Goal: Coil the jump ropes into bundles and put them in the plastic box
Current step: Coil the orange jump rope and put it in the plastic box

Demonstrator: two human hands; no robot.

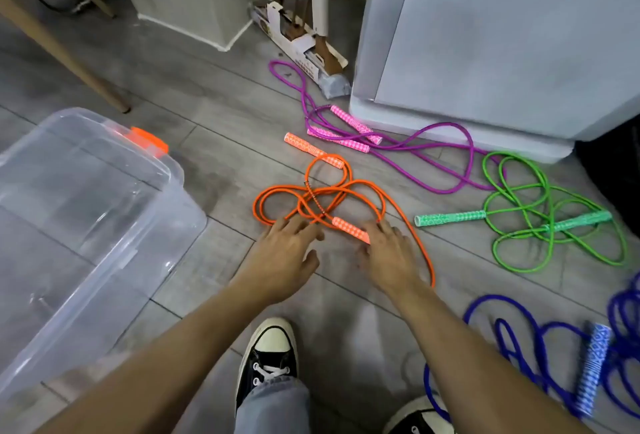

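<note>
An orange jump rope (322, 196) lies in loose loops on the grey floor in front of me. One of its handles (349, 229) lies between my hands, the other (313, 150) farther back. My left hand (285, 255) reaches over the near loops with fingers spread, holding nothing. My right hand (389, 253) reaches with straight fingers to the near handle's right end. The clear plastic box (104, 225) with an orange latch stands at the left. A purple rope (398, 146), a green rope (540, 211) and a blue rope (554, 357) lie tangled at the right.
A grey cabinet (502, 52) stands at the back right, close to the purple rope. A cardboard box (304, 49) leans beside it. A wooden table leg (69, 52) slants at the back left. My black sneakers (270, 354) stand at the bottom.
</note>
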